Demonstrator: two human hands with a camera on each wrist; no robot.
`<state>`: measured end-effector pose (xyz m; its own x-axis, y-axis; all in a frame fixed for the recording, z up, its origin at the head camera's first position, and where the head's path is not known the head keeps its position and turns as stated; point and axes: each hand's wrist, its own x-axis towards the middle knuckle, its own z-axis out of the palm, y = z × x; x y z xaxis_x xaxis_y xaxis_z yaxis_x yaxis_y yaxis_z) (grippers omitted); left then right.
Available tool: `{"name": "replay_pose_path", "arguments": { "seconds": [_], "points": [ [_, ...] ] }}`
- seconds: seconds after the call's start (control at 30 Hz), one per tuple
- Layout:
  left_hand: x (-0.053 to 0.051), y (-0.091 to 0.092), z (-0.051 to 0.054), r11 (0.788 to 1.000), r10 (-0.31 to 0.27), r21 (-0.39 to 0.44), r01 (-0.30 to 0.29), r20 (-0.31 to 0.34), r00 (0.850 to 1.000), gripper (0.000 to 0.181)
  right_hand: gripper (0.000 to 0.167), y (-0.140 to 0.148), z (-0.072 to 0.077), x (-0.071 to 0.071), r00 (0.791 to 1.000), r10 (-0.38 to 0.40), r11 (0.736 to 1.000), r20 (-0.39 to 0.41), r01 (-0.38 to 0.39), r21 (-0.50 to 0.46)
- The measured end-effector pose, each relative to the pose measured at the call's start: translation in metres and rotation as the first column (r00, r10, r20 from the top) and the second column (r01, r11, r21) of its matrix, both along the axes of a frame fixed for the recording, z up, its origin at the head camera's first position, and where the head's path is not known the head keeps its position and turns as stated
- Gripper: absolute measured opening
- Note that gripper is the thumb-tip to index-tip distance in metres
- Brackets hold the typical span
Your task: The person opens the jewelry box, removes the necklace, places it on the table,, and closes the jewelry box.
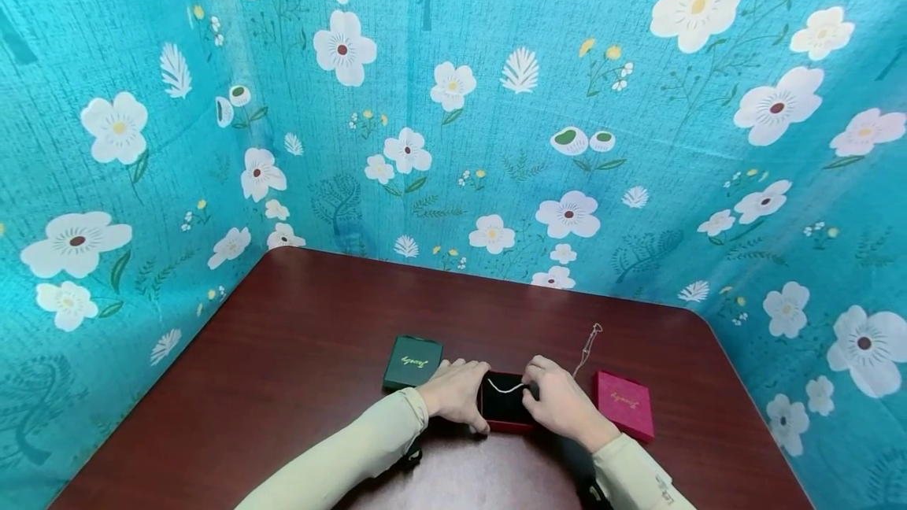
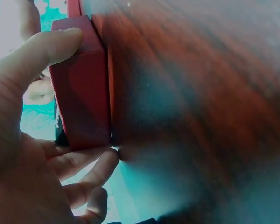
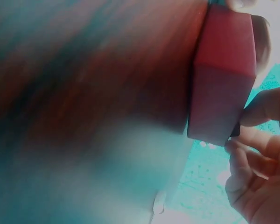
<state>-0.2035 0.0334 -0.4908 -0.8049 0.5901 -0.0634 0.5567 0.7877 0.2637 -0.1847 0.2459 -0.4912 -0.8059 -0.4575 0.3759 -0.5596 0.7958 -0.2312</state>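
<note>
A red jewelry box [image 1: 507, 425] with a black insert [image 1: 501, 408] sits open on the table, and a pale chain [image 1: 505, 390] curves across the insert. My left hand [image 1: 457, 396] grips the box's left side; in the left wrist view its thumb [image 2: 67, 44] presses the near red wall while fingers reach round the far corner. Over the right side of the box, my right hand [image 1: 560, 406] has its fingers curled at the chain's right end. The right wrist view shows that thumb and fingers [image 3: 240, 161] at the insert's edge; the fingertip contact is partly hidden.
A dark green box [image 1: 413, 362] with gold lettering lies behind and left of my left hand. Right of my right hand lies a red lid [image 1: 623, 405] with gold lettering. Another thin chain [image 1: 586, 349] stretches over the table beyond the right hand. A flowered blue curtain [image 1: 453, 179] surrounds the table.
</note>
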Motion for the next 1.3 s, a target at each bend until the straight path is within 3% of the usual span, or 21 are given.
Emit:
{"name": "replay_pose_path", "arguments": {
  "seconds": [0.13, 0.3, 0.47, 0.73, 1.07, 1.3],
  "points": [
    [0.001, -0.001, 0.000, 1.000, 0.000, 0.006, 0.000, 0.005, 1.000, 0.086, 0.012, 0.003, 0.002, -0.002, 0.999, 0.050, 0.999, -0.012, -0.050, 0.017],
    [0.000, -0.001, 0.000, 1.000, -0.010, 0.010, 0.010, 0.015, 1.000, 0.087, 0.011, 0.005, 0.004, -0.003, 0.997, 0.064, 0.998, 0.036, -0.065, 0.025],
    [-0.001, -0.001, 0.000, 1.000, -0.017, 0.011, 0.017, 0.025, 1.000, 0.087, 0.012, 0.006, 0.004, -0.004, 0.990, 0.071, 0.997, 0.122, -0.070, -0.011],
    [-0.003, -0.002, -0.001, 1.000, -0.027, 0.014, 0.026, 0.026, 0.999, 0.086, 0.022, 0.003, 0.007, -0.006, 0.959, 0.046, 0.997, 0.278, -0.024, -0.080],
    [-0.003, -0.002, 0.004, 0.999, -0.015, 0.032, 0.014, 0.050, 0.999, 0.090, 0.023, 0.004, 0.011, -0.006, 0.966, 0.068, 0.997, 0.248, -0.060, -0.039],
    [-0.002, -0.003, 0.007, 0.999, -0.017, 0.037, 0.014, 0.068, 0.998, 0.088, 0.022, 0.004, 0.014, -0.003, 0.945, 0.082, 0.995, 0.318, -0.062, -0.073]
  ]
}}
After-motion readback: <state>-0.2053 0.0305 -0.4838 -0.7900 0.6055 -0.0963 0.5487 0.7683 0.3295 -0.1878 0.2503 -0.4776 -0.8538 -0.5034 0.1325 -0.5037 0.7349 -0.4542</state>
